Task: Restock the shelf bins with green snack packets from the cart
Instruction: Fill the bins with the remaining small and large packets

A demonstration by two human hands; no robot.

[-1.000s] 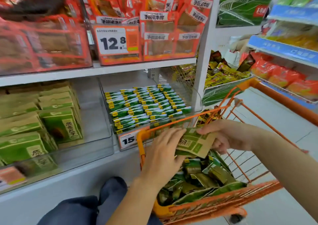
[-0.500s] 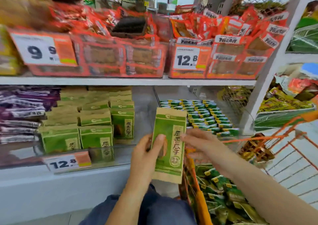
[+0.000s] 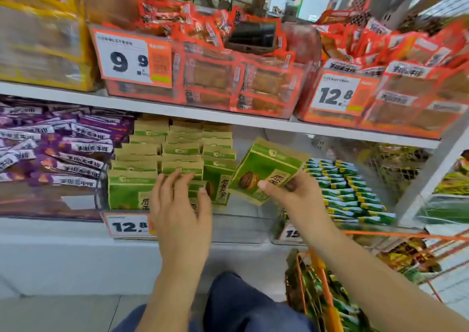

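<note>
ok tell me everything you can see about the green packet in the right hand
The green packet is a flat pouch, paper-like, with kraft-brown edges, a green face, a pale round logo near its top, a brown nut picture and dark characters on a tan label. It is tilted, top leaning right, in front of the clear bin, beside the standing rows of matching packets. The right hand pinches its lower right corner; nothing else touches it.

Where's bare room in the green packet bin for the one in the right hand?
Free: the bin's right side, between the stacked green packets and the small striped packets, behind the held packet in the right hand. Crowded: the left rows, where the left hand rests.
</note>
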